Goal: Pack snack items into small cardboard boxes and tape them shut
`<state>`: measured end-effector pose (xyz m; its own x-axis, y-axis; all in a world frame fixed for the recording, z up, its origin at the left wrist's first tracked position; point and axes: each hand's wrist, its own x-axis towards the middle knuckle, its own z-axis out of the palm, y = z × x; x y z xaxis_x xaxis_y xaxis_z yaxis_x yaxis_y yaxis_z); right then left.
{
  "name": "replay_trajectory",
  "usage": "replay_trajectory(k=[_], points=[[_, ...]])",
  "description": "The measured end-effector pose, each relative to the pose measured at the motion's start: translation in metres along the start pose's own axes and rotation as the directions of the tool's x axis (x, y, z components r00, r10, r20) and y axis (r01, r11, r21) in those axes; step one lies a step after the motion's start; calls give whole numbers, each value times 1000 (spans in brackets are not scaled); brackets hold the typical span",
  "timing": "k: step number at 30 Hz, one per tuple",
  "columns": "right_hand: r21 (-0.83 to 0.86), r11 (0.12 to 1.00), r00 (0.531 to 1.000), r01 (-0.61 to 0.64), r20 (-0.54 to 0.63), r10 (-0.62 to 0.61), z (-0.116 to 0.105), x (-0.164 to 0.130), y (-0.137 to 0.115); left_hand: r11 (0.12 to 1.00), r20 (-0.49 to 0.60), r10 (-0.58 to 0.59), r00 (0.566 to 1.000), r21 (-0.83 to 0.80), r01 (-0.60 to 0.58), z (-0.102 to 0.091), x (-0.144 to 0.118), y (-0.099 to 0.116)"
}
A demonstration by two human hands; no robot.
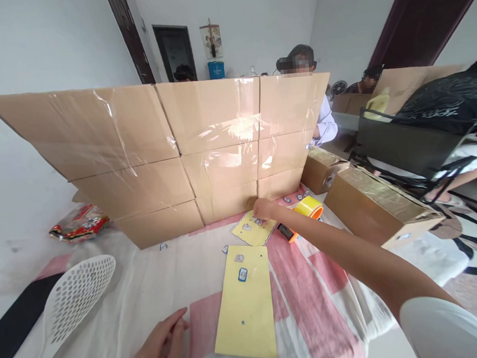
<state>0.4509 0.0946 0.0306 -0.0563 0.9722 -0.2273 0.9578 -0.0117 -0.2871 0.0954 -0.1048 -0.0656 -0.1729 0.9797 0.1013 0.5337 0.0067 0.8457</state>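
My right hand reaches far forward to a small yellow card with a scalloped edge. Its fingers are closed near a small printed sticker on that card; what they hold, if anything, is hidden. Close to me lies a long yellow sheet, carrying a blue-edged sticker, a greyish one and a tiny blue spot. My left hand rests on the cloth left of this sheet. Its thumb and index finger are drawn together, with nothing visible between them.
Behind the cards stands a taped cardboard partition. An orange-and-yellow tape dispenser sits beside my right forearm, cardboard boxes farther right. At left lie a white slotted skimmer, a black object and a red packet. Other people sit beyond.
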Motion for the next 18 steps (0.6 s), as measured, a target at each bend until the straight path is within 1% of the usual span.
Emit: replay_trajectory(k=[3, 4, 6, 8, 9, 10, 11, 12, 13, 15, 16, 17, 18], points=[[-85, 992, 996, -94, -11, 93, 9, -9, 1, 1000, 71, 25, 997, -3, -25, -2, 1, -4], [-106, 987, 992, -124, -29, 121, 11, -11, 1, 1000, 85, 29, 996, -4, -29, -2, 1, -4], [-126, 975, 980, -185, -97, 173, 10, -16, 3, 1000, 77, 20, 997, -13, -19, -2, -1, -1], [-108, 962, 951, -250, -212, 224, -2, -21, 12, 999, 29, -2, 1000, -36, 3, -2, -5, 4], [-83, 954, 926, -287, -282, 253, -13, -24, 20, 999, 6, -14, 1000, -48, 14, -3, -6, 7], [-49, 945, 890, -322, -357, 285, -27, -28, 30, 998, -8, -25, 1000, -56, 24, -4, -8, 10], [-6, 934, 844, -358, -431, 320, -44, -33, 43, 998, -12, -35, 999, -58, 34, -5, -9, 12], [45, 919, 784, -392, -505, 360, -62, -37, 57, 997, -15, -44, 999, -59, 43, -6, -10, 13], [98, 905, 713, -413, -583, 389, -80, -42, 72, 997, -16, -54, 998, -59, 53, -7, -10, 15], [184, 902, 578, -391, -713, 397, -111, -49, 99, 996, -9, -67, 998, -67, 67, -8, -10, 16], [213, 909, 535, -359, -751, 387, -123, -50, 110, 995, -2, -71, 997, -77, 70, -8, -10, 17], [231, 919, 507, -321, -778, 372, -131, -50, 118, 993, 3, -73, 997, -89, 73, -8, -11, 18], [244, 927, 488, -286, -795, 360, -136, -49, 124, 992, 8, -76, 997, -102, 77, -8, -11, 18]])
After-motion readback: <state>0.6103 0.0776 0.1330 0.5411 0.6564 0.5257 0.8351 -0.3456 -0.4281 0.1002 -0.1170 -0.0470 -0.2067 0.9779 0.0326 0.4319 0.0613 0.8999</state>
